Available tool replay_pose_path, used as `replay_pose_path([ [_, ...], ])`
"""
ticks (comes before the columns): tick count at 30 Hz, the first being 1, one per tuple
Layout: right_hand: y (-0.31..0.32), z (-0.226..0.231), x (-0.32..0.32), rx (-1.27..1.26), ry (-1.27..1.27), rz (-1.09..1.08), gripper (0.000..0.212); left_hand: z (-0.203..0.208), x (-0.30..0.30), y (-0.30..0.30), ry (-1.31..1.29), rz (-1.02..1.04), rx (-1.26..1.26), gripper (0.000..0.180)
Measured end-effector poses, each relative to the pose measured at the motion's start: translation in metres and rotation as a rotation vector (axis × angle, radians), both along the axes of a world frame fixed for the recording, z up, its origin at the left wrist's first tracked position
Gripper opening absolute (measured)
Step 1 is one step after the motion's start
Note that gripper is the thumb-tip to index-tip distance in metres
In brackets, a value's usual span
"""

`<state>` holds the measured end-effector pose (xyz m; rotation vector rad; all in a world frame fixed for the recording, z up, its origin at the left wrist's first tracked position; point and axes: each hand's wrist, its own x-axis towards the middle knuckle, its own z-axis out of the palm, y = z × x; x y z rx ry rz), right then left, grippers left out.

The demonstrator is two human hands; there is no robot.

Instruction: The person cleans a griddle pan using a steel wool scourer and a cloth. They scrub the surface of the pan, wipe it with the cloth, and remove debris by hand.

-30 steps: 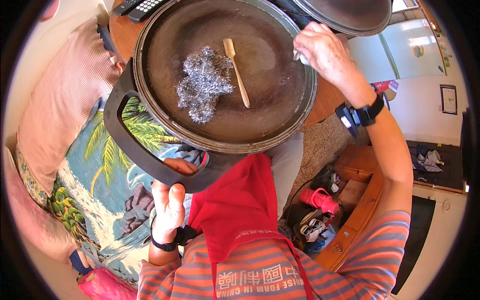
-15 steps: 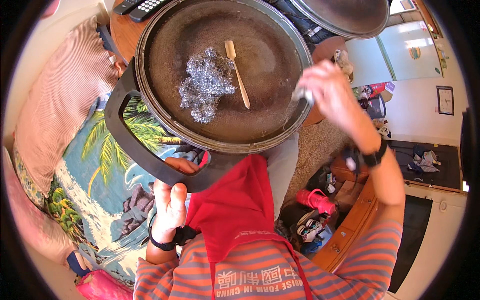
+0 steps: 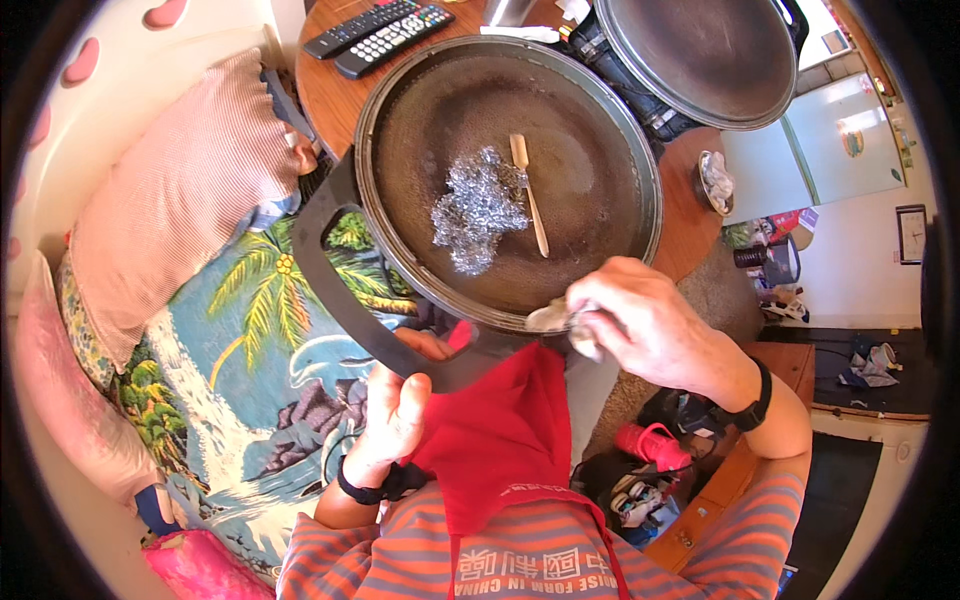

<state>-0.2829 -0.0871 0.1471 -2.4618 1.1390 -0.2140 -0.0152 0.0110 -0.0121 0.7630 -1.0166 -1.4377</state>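
Note:
Tilted over my lap is a round, dark electric griddle pan (image 3: 590, 110) with a broad black handle frame (image 3: 330, 290). My left hand (image 3: 393, 408) is closed around the near part of that frame, with fingers coming through the opening. In my right hand (image 3: 655, 325) is a crumpled pale cloth (image 3: 548, 317), pressed to the pan's near rim. On the cooking plate lie a tangled clump of silvery steel wool (image 3: 480, 205) and a small scraper (image 3: 533, 200) with a slim handle and flat tip. The scraper rests just right of the steel wool.
Behind the pan, a round wooden table (image 3: 330, 90) carries two remote controls (image 3: 395, 40). The matching second pan half (image 3: 700, 55) stands at the far right, near a bowl (image 3: 716, 185). A patterned bedspread (image 3: 290, 350) and a pillow (image 3: 190, 190) are on the left.
My right hand has swept the cloth from the pan's right rim round to its near rim. The whole view has shifted, so the pan appears lower and further right. My left hand keeps its hold.

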Motion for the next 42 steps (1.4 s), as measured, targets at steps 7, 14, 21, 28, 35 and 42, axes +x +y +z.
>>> replay_pose_path([
  [7, -0.057, -0.036, 0.095, -0.019, -0.202, 0.341, 0.011, 0.004, 0.003, 0.001, -0.155, 0.019, 0.017, 0.050],
  [14, -0.158, -0.053, 0.158, -0.502, -0.132, 0.396, 0.011, 0.008, 0.005, 0.001, -0.220, 0.013, 0.031, 0.056],
  [21, -0.247, -0.058, 0.116, -0.595, 0.133, 0.046, 0.007, 0.010, 0.005, 0.000, -0.199, 0.016, 0.043, 0.054],
  [28, -0.227, -0.040, 0.005, -0.288, 0.394, -0.376, 0.004, 0.000, 0.008, -0.001, -0.190, -0.001, 0.043, 0.048],
  [35, -0.131, -0.022, -0.012, -0.043, 0.178, -0.257, 0.003, 0.001, 0.005, 0.000, -0.226, 0.067, -0.036, 0.051],
  [42, -0.217, -0.062, 0.020, -0.236, -0.002, -0.413, 0.014, 0.005, 0.002, -0.008, -0.241, 0.023, -0.063, 0.050],
])
